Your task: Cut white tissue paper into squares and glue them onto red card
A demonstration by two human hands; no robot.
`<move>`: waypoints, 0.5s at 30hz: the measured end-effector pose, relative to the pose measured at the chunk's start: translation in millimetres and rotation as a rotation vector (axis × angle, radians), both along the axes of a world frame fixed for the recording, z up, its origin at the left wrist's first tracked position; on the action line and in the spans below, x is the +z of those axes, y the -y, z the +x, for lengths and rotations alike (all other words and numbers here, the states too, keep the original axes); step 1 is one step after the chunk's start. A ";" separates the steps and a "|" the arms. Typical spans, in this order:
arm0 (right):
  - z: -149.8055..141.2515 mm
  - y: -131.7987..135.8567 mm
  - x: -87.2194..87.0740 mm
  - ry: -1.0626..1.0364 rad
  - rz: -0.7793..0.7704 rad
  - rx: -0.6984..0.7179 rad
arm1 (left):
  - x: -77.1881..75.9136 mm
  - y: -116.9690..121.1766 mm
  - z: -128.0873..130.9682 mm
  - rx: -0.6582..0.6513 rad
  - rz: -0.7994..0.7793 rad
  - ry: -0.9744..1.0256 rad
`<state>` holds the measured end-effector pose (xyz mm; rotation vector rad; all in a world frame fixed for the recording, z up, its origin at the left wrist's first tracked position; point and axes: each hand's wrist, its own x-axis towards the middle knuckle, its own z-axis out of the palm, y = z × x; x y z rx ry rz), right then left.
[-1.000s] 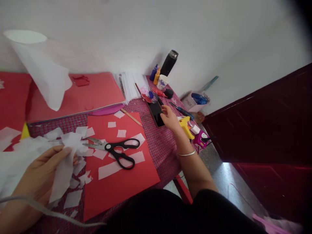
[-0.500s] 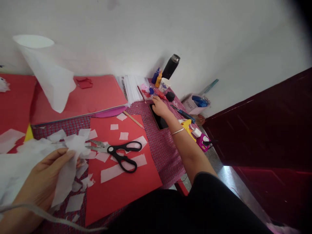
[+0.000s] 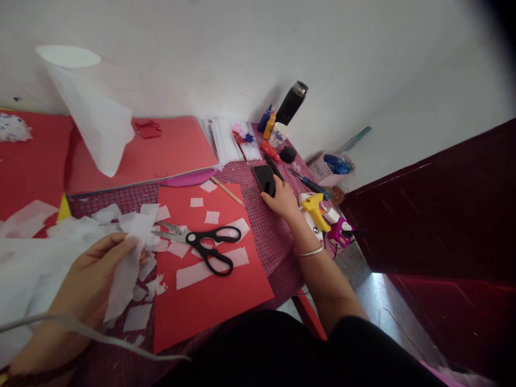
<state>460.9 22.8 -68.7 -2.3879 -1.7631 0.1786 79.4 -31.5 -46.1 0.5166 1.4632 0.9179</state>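
My left hand (image 3: pixel 94 279) pinches a strip of thin white paper (image 3: pixel 123 285) between thumb and fingers, among cut white scraps. On the red sheet (image 3: pixel 209 306), beside that hand, lie open black-handled scissors (image 3: pixel 201 242), blades pointing at the strip, with several paper pieces under and around them. My right hand (image 3: pixel 283 201) is at the near end of a dark smartphone (image 3: pixel 264 176) on the checked tablecloth, its thumb along the left edge and its fingers along the right. The palm hides the phone's lower part.
A yellow glue gun (image 3: pixel 316 210) and blue-handled tool (image 3: pixel 308 184) lie right of the phone, near a purple power socket (image 3: pixel 341 232). Paint bottles (image 3: pixel 269 126), a paper cup (image 3: pixel 279 134) and a black flask (image 3: pixel 292 102) stand behind. A white paper cone (image 3: pixel 94 118) stands at left.
My right hand has drawn back from beside the paint things to the phone's near end and closed around it. My left hand still holds the strip. The whole view has shifted slightly.
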 end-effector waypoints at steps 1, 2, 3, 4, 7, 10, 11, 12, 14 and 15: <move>-2.1 3.2 -2.3 0.020 -0.013 -0.010 | 0.5 0.6 -0.2 -0.011 0.001 0.006; -3.8 3.8 -4.0 0.041 -0.017 -0.021 | 0.4 1.4 -0.7 -0.018 0.007 0.012; -5.0 2.6 -5.1 0.058 -0.015 -0.034 | 0.0 2.3 -1.4 -0.023 0.017 0.020; -5.8 0.2 -5.6 0.070 -0.009 -0.049 | -0.6 3.2 -2.0 -0.028 0.030 0.034; -6.3 -7.6 -5.4 0.069 0.009 -0.099 | -2.8 5.8 -3.2 -0.035 0.094 0.090; -6.3 -10.0 -5.3 0.060 0.011 -0.130 | -3.9 8.0 -2.7 -0.058 0.137 0.128; -6.4 -9.6 -5.6 0.063 0.014 -0.130 | -3.5 8.8 -2.2 -0.067 0.137 0.130; -6.5 -9.0 -6.0 0.070 0.021 -0.131 | -2.7 9.6 -1.4 -0.074 0.132 0.136; -6.4 -8.3 -7.4 0.086 0.030 -0.126 | -0.1 10.9 0.5 -0.076 0.129 0.146; -6.1 -8.6 -8.5 0.094 0.033 -0.124 | 1.5 11.3 1.4 -0.069 0.126 0.151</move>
